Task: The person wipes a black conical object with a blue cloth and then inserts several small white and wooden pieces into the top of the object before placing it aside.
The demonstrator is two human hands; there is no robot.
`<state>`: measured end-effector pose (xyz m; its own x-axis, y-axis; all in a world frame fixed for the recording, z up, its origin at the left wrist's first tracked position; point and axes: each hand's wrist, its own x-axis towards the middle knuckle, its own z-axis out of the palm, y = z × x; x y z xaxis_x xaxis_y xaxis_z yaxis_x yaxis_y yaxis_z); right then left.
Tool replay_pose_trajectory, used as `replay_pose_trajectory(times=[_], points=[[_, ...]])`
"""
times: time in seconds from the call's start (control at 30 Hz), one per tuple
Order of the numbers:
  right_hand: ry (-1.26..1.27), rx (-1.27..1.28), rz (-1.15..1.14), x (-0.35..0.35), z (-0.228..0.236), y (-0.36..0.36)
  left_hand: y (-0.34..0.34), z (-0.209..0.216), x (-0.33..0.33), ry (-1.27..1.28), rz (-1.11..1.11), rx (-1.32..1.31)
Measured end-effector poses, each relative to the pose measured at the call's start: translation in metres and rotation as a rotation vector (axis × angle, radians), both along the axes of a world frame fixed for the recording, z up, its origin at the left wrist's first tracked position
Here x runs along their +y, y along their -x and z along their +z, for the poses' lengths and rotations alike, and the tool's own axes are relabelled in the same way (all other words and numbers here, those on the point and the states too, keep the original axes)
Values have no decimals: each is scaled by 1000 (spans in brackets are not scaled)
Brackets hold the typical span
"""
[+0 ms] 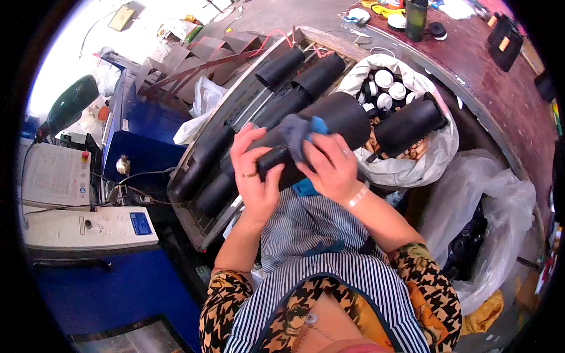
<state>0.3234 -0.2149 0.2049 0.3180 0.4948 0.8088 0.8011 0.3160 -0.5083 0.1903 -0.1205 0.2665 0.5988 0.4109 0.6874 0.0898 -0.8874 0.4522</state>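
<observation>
My left hand (256,176), a ring on one finger, is closed around the end of a small black cylinder (273,157) in front of me. With bent fingers my right hand (334,167) grips a dark grey cloth (295,134), slightly blurred, against that cylinder's other end. A bit of bright blue (318,126) shows beside the cloth; whether it belongs to it I cannot tell. Just beyond my hands, a large black cylinder (344,112) lies across a wooden-sided crate (200,226) holding several more black cylinders (321,76).
To the right, a white sack (432,167) holds white-capped black pieces (384,79) and small tan pieces, with a black cylinder (412,125) on top. A clear plastic bag (503,217) stands nearer. Blue machinery (138,132) and a control box (88,228) flank my left. A reddish table (471,65) curves behind.
</observation>
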Motion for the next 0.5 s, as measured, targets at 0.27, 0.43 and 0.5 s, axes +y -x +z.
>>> replay_pose_trajectory(times=[0.27,0.43,0.5], points=[[-62,-412,45,-39,14,-27,8,-5,-30,12,-102,-86],[76,-266,-249,-26,-6,-73,29,6,-37,-457,-97,-5],[88,-279,-278,-33,-16,-91,31,10,-36,-525,-154,-12]])
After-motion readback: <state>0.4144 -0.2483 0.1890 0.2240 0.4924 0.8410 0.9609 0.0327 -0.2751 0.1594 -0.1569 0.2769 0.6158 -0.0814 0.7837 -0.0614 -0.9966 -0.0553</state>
